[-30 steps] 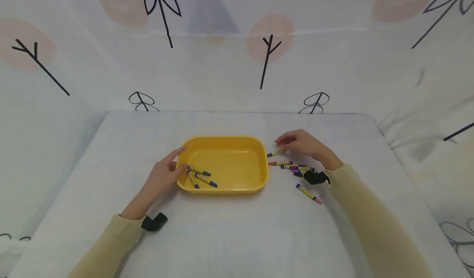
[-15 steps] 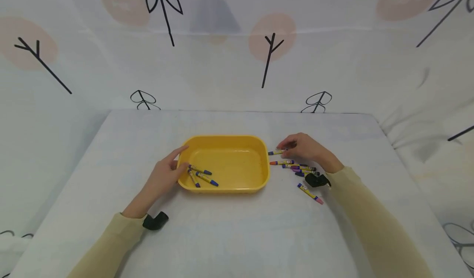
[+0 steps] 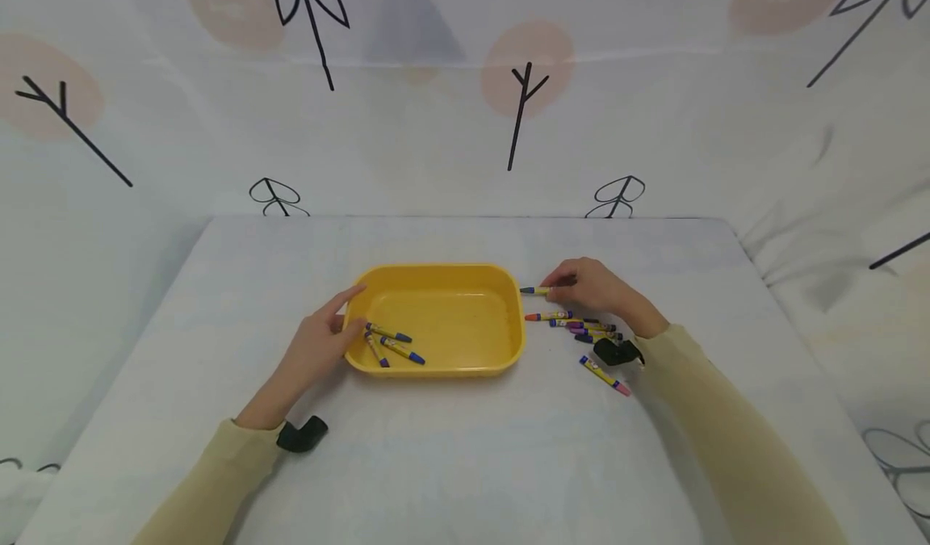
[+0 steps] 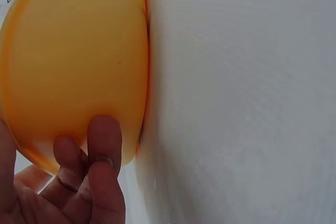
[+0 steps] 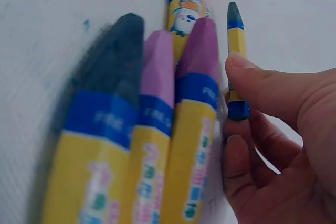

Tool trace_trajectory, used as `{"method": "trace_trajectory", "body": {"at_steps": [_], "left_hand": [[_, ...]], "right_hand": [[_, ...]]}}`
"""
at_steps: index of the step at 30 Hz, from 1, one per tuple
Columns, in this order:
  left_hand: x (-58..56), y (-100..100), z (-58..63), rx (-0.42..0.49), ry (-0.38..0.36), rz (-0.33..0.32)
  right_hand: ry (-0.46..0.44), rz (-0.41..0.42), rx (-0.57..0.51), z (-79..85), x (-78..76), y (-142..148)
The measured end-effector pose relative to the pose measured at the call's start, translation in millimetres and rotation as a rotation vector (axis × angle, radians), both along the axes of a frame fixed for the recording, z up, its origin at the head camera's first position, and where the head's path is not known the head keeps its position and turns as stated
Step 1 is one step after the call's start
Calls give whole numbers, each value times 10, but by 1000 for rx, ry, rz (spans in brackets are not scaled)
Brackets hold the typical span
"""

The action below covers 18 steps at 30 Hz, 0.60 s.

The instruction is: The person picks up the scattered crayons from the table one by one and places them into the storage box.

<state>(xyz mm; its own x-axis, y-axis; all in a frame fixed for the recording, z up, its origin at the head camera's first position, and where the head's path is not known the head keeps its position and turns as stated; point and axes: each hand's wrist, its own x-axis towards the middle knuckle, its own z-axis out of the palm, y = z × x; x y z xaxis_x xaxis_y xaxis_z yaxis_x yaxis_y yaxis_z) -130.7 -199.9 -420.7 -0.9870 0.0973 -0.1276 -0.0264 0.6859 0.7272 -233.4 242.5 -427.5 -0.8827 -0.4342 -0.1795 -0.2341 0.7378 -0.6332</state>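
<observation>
My left hand (image 3: 315, 347) grips the left end of a yellow plastic tray (image 3: 443, 372). Its thumb lies over the rim, and in the left wrist view its fingertips (image 4: 104, 135) press the outer wall. Three yellow-wrapped oil pastels (image 3: 402, 350) with blue tips lie inside at the left. Beyond the tray's right end, my right hand (image 3: 596, 287) pinches a dark green oil pastel (image 5: 237, 38) between thumb and fingers. Its tip points away from the palm in the right wrist view, and towards the tray rim in the head view.
Right of the tray, several loose oil pastels lie bunched together, among them an orange one (image 3: 550, 316) and a purple one (image 5: 195, 108). A pink-tipped one (image 3: 605, 375) lies nearer the front. White patterned cloth (image 3: 436, 141) rises behind the white table (image 3: 465, 456).
My right hand has closed its fingers on the dark green pastel, which was lying on the table, and raised it slightly. The left hand stays on the tray.
</observation>
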Motion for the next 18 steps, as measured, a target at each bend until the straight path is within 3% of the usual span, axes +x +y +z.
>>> {"method": "trace_trajectory", "body": {"at_steps": [8,18], "left_hand": [[-6,9,4,2,-2,-3],[-1,27,25,4,-16,10]], "right_hand": [[7,15,-24,129,-12,49],[14,19,-135,484,60,-183]]}}
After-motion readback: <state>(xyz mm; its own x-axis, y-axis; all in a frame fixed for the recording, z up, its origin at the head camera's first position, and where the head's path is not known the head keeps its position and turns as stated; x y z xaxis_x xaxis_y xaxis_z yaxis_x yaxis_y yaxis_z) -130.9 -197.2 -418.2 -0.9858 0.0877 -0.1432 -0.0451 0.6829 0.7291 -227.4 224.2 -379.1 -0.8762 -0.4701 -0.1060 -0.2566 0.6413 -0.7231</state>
